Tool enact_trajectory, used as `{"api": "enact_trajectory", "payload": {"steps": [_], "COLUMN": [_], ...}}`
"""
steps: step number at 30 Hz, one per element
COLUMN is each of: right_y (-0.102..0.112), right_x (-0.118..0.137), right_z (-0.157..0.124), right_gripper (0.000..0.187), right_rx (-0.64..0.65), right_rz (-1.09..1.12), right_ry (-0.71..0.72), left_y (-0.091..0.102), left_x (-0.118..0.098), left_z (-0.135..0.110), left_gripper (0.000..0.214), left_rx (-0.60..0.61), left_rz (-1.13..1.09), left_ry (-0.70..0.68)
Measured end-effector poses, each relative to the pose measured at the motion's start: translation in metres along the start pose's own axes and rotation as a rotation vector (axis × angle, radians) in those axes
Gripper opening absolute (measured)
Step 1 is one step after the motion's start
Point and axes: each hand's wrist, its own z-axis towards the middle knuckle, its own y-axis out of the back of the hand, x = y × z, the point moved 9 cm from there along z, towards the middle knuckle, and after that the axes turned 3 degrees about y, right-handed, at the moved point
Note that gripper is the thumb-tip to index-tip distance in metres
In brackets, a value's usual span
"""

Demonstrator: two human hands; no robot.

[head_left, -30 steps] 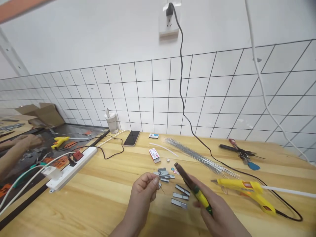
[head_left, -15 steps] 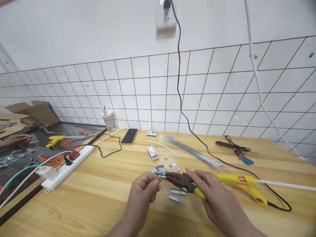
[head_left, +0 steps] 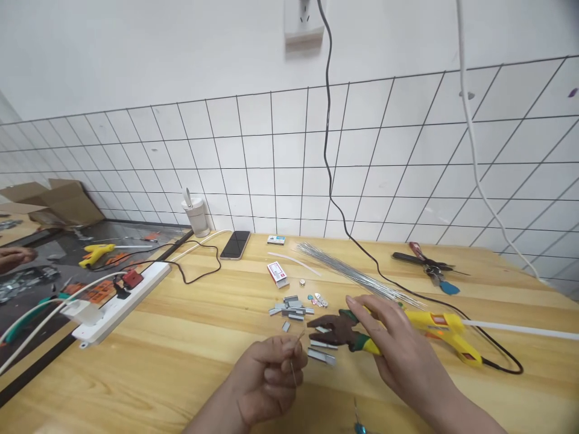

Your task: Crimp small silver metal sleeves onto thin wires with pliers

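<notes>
My left hand [head_left: 271, 371] pinches a thin bent wire [head_left: 292, 369] between thumb and fingers, its end poking up above the fingertips. In my right hand [head_left: 398, 343] is a pair of pliers [head_left: 337, 330] with yellow-green handles. The dark jaws are parted and point left at the wire, just apart from it. Behind my left hand lies a pile of staple strips [head_left: 293, 307], and more staple strips [head_left: 322, 355] rest below the pliers. Small shiny charms [head_left: 320, 300] sit past the jaws. A little blue piece on a wire [head_left: 359, 427] shows at the bottom edge.
A yellow glue gun [head_left: 446, 328] lies beside my right hand. Beyond are a bundle of metal wires [head_left: 353, 271], a small box [head_left: 277, 273], a phone [head_left: 236, 245] and scissors [head_left: 425, 260]. A power strip [head_left: 122, 304] is at left, near another person's hand [head_left: 15, 258].
The pliers have come off the wire and their jaws have spread. My left hand has turned and lowered slightly, the wire still in its fingers. The view has shifted a little.
</notes>
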Motion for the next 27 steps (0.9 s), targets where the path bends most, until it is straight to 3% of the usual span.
{"api": "enact_trajectory", "payload": {"steps": [4, 12, 27], "right_y": [0.004, 0.007, 0.007], "right_x": [0.001, 0.001, 0.0], "right_z": [-0.001, 0.0, 0.0], "right_gripper": [0.086, 0.086, 0.087], "right_rx": [-0.033, -0.029, 0.005], "right_rz": [0.011, 0.02, 0.059], "right_ry": [0.064, 0.077, 0.096], "left_y": [-0.004, -0.005, 0.003], "left_x": [0.015, 0.02, 0.002], "left_z": [0.0, 0.001, 0.002], "left_gripper": [0.011, 0.011, 0.013], "left_rx": [0.095, 0.132, -0.037], "left_rz": [-0.073, -0.03, 0.215], "left_ry": [0.13, 0.138, -0.072]}}
